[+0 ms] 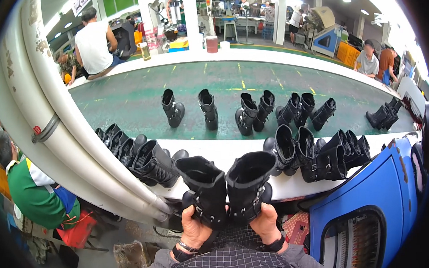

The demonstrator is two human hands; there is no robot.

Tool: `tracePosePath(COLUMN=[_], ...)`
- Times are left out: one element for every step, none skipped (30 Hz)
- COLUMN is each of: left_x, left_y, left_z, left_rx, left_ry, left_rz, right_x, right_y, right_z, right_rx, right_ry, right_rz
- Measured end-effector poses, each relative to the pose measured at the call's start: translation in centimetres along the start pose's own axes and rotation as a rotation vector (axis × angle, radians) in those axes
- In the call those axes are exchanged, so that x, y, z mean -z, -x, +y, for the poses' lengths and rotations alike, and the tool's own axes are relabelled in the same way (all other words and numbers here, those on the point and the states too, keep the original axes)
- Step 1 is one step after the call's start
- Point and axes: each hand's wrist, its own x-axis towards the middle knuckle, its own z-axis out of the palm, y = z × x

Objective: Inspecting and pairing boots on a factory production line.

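Note:
In front of my body I hold a pair of black buckled boots side by side, shafts upward with their openings showing. My left hand is closed round the heel area of the left boot, thumb on its near side. Likewise my right hand grips the lower back of the right boot. Fingers of both hands are partly hidden under the boots. Just beyond, more black boots stand on the white ledge at left, and another group at right.
A green conveyor belt carries several spaced boots. Thick pale pipes rise close on my left. A blue machine stands close on my right. A person in green sits at left; others work across the belt.

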Motion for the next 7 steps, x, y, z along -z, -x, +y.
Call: tracePosePath(left_x=[0.4,0.8,1.1,1.2,1.2,1.1,1.0], left_y=[-0.1,-0.2,-0.3,-0.2,0.2,0.7,0.4], left_z=[-0.1,-0.2,-0.3,-0.3,-0.3,-0.2,-0.1], left_rx=[-0.186,-0.364,-0.539,-0.737,-0.763,-0.814,-0.819], left_ry=[-0.504,-1.003,-1.504,-2.021,-1.995,-1.98,-1.981], left_rz=[-0.047,-0.1,-0.155,-0.225,-0.148,-0.09,-0.101], right_x=[0.3,0.2,0.3,0.3,0.4,0.6,1.0], right_y=[-0.3,-0.2,-0.5,-0.9,-1.0,-1.3,-2.2], right_z=[0.0,0.4,0.7,1.0,1.3,1.3,1.3], right_rx=[-0.027,0.024,0.005,-0.028,-0.037,0.041,0.44], right_ry=[-0.043,0.088,0.203,0.331,0.392,0.598,1.442], right_rz=[-0.172,-0.021,-0.044,0.035,0.059,0.097,0.007])
